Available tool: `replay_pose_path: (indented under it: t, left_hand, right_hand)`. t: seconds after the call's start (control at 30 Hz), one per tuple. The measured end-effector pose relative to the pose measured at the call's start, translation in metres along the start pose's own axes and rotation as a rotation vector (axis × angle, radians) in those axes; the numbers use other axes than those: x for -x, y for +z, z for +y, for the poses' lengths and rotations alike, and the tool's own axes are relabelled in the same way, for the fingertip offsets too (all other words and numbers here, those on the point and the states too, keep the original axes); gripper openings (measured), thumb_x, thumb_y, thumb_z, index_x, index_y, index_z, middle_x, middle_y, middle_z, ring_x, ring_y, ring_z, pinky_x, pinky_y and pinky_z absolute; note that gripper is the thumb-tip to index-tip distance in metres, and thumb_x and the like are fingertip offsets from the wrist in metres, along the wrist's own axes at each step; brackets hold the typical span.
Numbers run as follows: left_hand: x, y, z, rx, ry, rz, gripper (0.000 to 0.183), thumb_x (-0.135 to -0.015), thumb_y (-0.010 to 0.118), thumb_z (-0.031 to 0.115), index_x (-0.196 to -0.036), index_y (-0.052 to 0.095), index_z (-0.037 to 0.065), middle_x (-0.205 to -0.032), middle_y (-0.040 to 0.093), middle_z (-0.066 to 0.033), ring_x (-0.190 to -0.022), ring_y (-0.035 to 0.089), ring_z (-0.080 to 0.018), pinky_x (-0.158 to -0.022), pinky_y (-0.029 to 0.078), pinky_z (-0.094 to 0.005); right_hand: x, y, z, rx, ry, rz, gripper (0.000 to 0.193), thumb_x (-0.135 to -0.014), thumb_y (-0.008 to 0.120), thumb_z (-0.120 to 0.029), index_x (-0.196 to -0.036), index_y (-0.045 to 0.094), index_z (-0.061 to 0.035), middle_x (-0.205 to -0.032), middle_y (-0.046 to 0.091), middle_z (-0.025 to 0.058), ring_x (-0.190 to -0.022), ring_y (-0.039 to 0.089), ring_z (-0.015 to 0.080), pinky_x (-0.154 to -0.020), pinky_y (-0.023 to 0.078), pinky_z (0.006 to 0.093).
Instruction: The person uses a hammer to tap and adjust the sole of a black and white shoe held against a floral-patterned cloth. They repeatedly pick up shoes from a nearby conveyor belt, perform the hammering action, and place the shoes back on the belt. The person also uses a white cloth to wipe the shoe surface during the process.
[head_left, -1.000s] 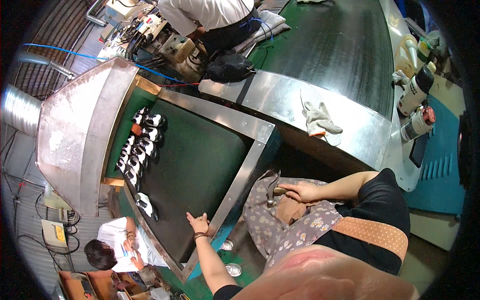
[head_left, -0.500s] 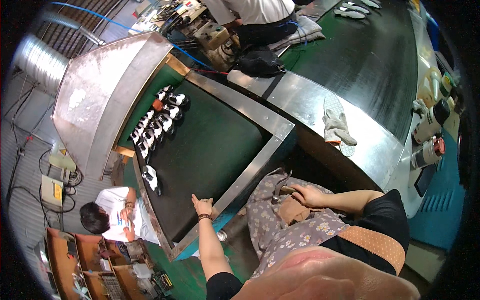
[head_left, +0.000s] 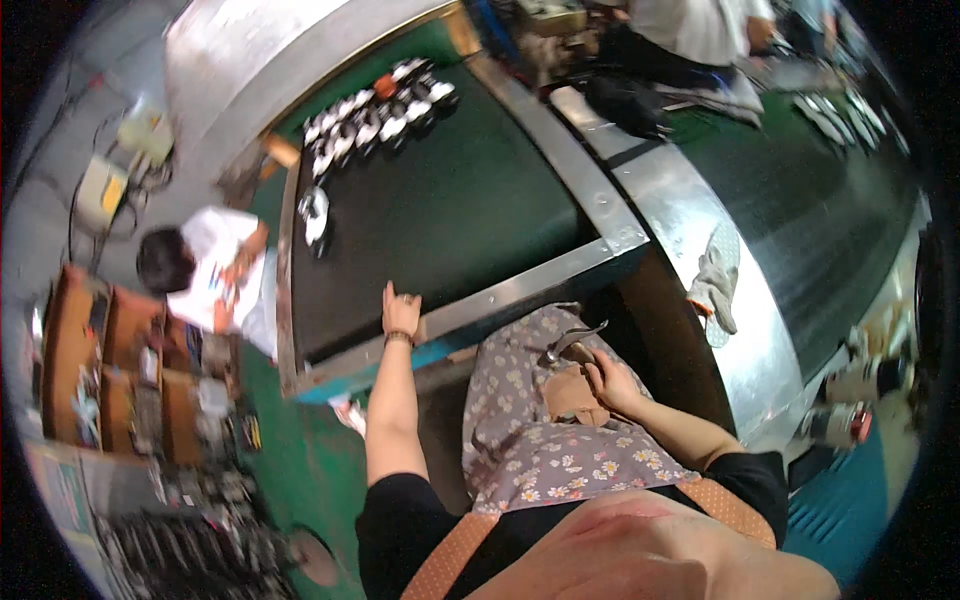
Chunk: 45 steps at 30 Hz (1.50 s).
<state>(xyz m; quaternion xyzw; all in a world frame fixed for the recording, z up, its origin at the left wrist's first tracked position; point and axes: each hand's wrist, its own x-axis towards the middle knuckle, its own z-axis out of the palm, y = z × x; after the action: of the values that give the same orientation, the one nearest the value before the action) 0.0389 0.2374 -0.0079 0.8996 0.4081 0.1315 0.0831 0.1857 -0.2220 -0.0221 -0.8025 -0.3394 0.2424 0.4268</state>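
Note:
My left hand [head_left: 402, 312] reaches over the metal rim onto the near end of a dark conveyor belt [head_left: 430, 220]. It holds nothing, and its index finger is stretched out. A single black-and-white shoe [head_left: 314, 218] sits ahead of it, to the left. Farther up the belt stand several more black-and-white shoes [head_left: 368, 124] in rows, with a small orange-red thing [head_left: 385, 86] among them. Over my lap, my right hand [head_left: 615, 384] is closed on the handle of a hammer [head_left: 566, 347] with a curved metal head. The hammer lies against my flowered apron [head_left: 560, 450].
A metal ledge [head_left: 680, 210] on the right carries a grey work glove [head_left: 714, 285]. Beyond it runs another belt [head_left: 790, 215] with pale shoe parts [head_left: 820, 118]. One co-worker [head_left: 215, 265] is at the left, another [head_left: 690, 30] at the back. Bottles [head_left: 838, 424] stand at right.
My view has turned, so the belt and shoes appear higher and more upright. My left hand remains at the belt's near edge, its index finger now pointing forward. My right hand keeps the hammer.

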Motion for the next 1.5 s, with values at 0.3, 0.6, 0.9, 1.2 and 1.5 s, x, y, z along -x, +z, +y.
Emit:
replay_pose_path:
  t: [0.3, 0.6, 0.9, 1.2, 1.5]
  left_hand:
    - [0.015, -0.02, 0.027, 0.158, -0.207, 0.148, 0.028, -0.086, 0.061, 0.03, -0.091, 0.076, 0.007, -0.134, 0.056, -0.014, -0.125, 0.051, -0.0306, -0.104, 0.042, -0.0398]
    - [0.019, -0.024, 0.033, 0.21, -0.252, 0.044, 0.034, -0.088, 0.061, 0.042, -0.088, 0.075, 0.01, -0.093, 0.071, -0.0135, -0.091, 0.067, -0.0324, -0.081, 0.052, -0.0445]
    - [0.013, -0.031, 0.033, 0.11, -0.257, -0.187, 0.041, -0.085, 0.061, 0.048, -0.086, 0.076, 0.01, -0.093, 0.072, -0.0158, -0.091, 0.067, -0.0333, -0.082, 0.053, -0.044]
    - [-0.007, 0.001, 0.002, -0.009, -0.163, -0.409, 0.055, -0.087, 0.052, 0.056, -0.096, 0.073, 0.005, -0.104, 0.068, -0.0216, -0.101, 0.064, -0.0376, -0.088, 0.051, -0.0457]
    - [-0.022, 0.01, -0.013, -0.185, 0.519, -0.575, 0.031, -0.092, 0.048, 0.033, -0.111, 0.068, 0.019, -0.102, 0.068, -0.0213, -0.098, 0.065, -0.037, -0.085, 0.05, -0.0442]
  right_hand:
    - [-0.006, 0.02, 0.023, 0.059, -0.067, 0.047, 0.032, -0.092, 0.062, -0.018, -0.119, 0.055, -0.0045, -0.09, 0.066, 0.027, -0.082, 0.065, 0.0452, -0.065, 0.051, 0.0474]
    - [-0.006, 0.017, 0.016, 0.054, -0.123, 0.047, 0.034, -0.093, 0.059, -0.014, -0.125, 0.053, -0.0043, -0.097, 0.067, 0.0272, -0.09, 0.065, 0.0444, -0.069, 0.053, 0.046]
    - [-0.005, 0.02, 0.018, 0.082, -0.202, 0.109, 0.031, -0.091, 0.063, -0.014, -0.119, 0.053, -0.0042, -0.079, 0.065, 0.0229, -0.067, 0.066, 0.0389, -0.058, 0.049, 0.0405]
    - [-0.007, 0.026, 0.034, 0.027, -0.126, 0.065, 0.03, -0.092, 0.062, -0.014, -0.12, 0.054, -0.0056, -0.078, 0.066, 0.0183, -0.063, 0.063, 0.026, -0.056, 0.049, 0.0384]
    - [0.002, 0.011, 0.028, 0.156, -0.081, 0.105, 0.032, -0.092, 0.06, -0.029, -0.117, 0.053, -0.01, -0.079, 0.065, 0.0259, -0.072, 0.062, 0.0463, -0.064, 0.049, 0.0542]
